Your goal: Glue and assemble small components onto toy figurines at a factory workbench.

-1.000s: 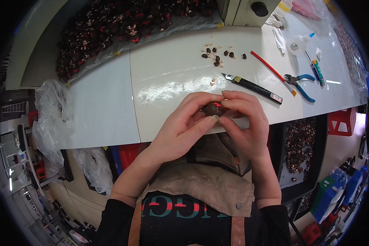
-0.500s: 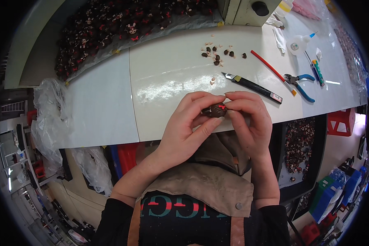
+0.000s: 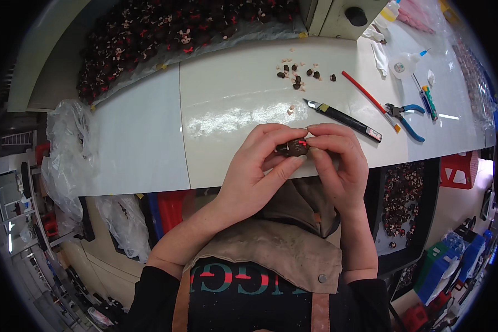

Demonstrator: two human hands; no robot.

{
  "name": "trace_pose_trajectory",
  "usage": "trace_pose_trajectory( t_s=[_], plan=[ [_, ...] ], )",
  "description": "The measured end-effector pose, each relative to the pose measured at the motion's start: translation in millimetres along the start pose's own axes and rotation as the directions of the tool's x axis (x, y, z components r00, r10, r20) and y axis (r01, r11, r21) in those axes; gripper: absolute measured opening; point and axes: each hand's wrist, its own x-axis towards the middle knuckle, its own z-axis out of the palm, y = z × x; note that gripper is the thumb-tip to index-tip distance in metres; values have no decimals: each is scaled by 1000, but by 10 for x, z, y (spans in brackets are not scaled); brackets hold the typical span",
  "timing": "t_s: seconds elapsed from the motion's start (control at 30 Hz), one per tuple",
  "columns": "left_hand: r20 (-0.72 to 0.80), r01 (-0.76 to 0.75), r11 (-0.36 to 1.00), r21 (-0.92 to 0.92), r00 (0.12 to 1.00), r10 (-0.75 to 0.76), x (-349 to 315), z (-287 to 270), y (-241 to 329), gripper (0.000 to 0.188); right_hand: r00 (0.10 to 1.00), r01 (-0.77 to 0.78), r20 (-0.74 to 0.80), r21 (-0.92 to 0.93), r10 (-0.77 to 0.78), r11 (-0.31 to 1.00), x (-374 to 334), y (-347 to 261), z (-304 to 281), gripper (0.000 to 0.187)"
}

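Between both hands, just over the table's near edge, is a small dark brown figurine (image 3: 296,148) with a red bow-like detail. My left hand (image 3: 262,160) is closed round its left side, thumb below and fingers above. The fingertips of my right hand (image 3: 339,160) are pinched against its right side, by the red detail; part of the figurine is hidden behind them. Beyond the hands lies a black craft knife (image 3: 343,120), its blade toward the upper left. Small dark brown pieces (image 3: 297,79) and tiny pale pieces (image 3: 291,110) are scattered farther back.
To the right lie a red-handled brush (image 3: 368,98), blue-handled pliers (image 3: 406,119) and a squeeze bottle (image 3: 406,65). Many similar figurines (image 3: 166,33) fill a lined tray at the far left. A drawer of figurines (image 3: 402,202) is beside my right arm. Clear plastic bags (image 3: 66,144) hang at the left.
The view has shifted slightly, so the table and tools appear a little displaced. Both hands keep nearly the same hold on the figurine.
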Motion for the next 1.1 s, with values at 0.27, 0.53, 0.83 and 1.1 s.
trace_pose_trajectory(
  t_s=[0.27, 0.53, 0.83, 1.1],
  plan=[
    [71, 196, 924, -329, 981, -182, -22, 2, 152, 45, 977, -137, 157, -47, 142, 989, 0, -243, -108, 45],
    [329, 56, 985, 163, 938, -108, -7, 17, 412, 30, 820, -552, 39, 323, 572, 769, -548, -450, -725, 29],
    [-98, -76, 722, 688, 976, 196, 899, -1183, 630, 20, 377, -920, -435, -278, 818, 276, -2625, 924, -3015, 27],
    [-83, -14, 135, 991, 725, 684, 2207, -2490, 544, 33, 321, -887, -785, -52, 530, 459, -3248, 1095, -3436, 34]
  ],
)
